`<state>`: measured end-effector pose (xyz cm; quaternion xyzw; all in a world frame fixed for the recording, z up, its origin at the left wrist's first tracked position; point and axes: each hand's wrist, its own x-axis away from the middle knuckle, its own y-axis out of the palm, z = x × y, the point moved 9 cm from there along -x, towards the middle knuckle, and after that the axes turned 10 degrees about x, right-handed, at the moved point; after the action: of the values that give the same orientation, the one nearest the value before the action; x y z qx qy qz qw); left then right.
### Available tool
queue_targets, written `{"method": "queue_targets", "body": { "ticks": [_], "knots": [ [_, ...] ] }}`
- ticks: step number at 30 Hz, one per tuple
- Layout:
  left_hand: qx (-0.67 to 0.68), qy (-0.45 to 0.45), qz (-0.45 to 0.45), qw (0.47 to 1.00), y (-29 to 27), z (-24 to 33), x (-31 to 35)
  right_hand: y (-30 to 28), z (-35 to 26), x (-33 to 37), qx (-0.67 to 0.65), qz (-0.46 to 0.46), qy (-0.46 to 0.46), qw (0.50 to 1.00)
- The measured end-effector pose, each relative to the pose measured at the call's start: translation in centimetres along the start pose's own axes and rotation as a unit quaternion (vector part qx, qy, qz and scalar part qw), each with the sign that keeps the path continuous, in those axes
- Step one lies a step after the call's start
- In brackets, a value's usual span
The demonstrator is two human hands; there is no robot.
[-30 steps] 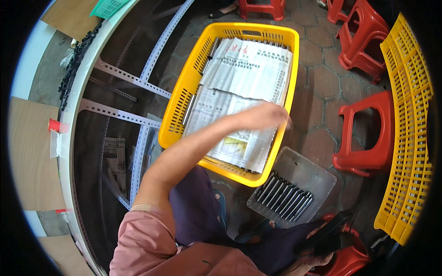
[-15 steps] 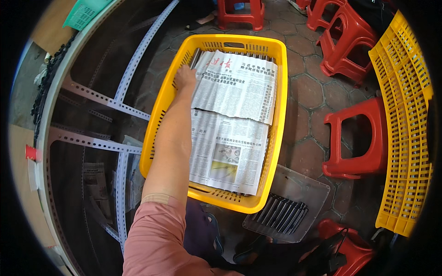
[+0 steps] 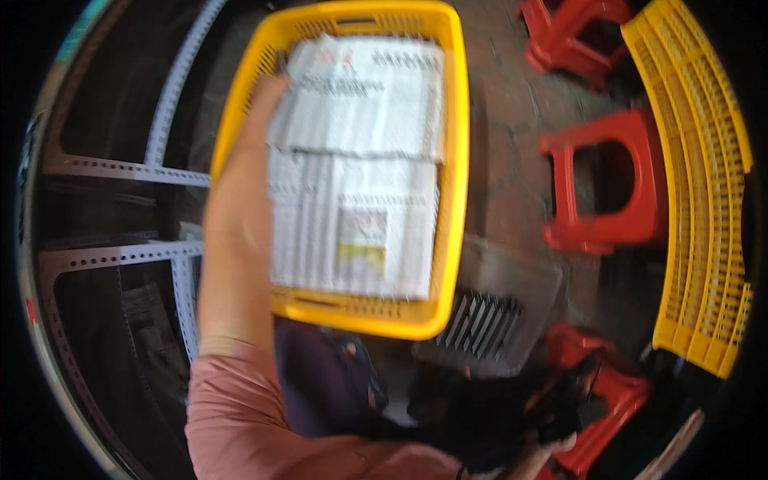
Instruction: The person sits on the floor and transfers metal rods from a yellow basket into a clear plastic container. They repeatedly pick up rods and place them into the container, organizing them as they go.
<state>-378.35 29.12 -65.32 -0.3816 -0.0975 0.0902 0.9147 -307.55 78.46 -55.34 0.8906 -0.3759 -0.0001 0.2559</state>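
Note:
A yellow plastic crate (image 3: 453, 200) stands in front of me. Two printed newspaper sheets (image 3: 320, 216) cover most of its inside, the upper one overlapping the lower. My left hand (image 3: 266, 94) reaches in at the crate's left side, by the upper sheet's left edge. Blur smears its fingers, so what they grip, if anything, does not show. At the lower right, a little of what looks like my right hand (image 3: 560, 448) shows beside a dark shape; its fingers cannot be made out.
A grey translucent plastic sheet or tray (image 3: 544, 284) with several dark slim bars (image 3: 480, 324) lies below right of the crate. Red stools (image 3: 612, 184) and a slatted yellow crate (image 3: 696, 200) stand at the right. A perforated metal frame (image 3: 132, 170) is at the left.
The view has shifted, so the crate and stools sit higher and further left in it. My left hand stays at the crate's left side. Some skin now shows at the lower right.

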Motion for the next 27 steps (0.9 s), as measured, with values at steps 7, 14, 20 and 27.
{"method": "queue_targets", "body": {
  "ticks": [7, 14, 20, 27],
  "knots": [
    [0.365, 0.117, -0.216, 0.898, -5.3, 12.3, 14.5, 2.7, -2.5, -0.7, -0.035, -0.127, -0.013, 0.991],
    [0.065, 0.075, -0.552, 0.828, 4.1, 18.6, 49.2, 5.6, -3.8, -2.7, -0.029, -0.155, -0.018, 0.987],
    [0.001, -0.041, -0.557, 0.830, 16.4, 7.0, 62.1, 4.0, -3.4, -3.4, -0.093, -0.069, 0.034, 0.993],
    [-0.277, 0.040, -0.483, 0.830, 19.2, 0.8, 62.4, 2.0, -3.4, -3.6, -0.154, -0.159, 0.092, 0.971]
  ]
}}
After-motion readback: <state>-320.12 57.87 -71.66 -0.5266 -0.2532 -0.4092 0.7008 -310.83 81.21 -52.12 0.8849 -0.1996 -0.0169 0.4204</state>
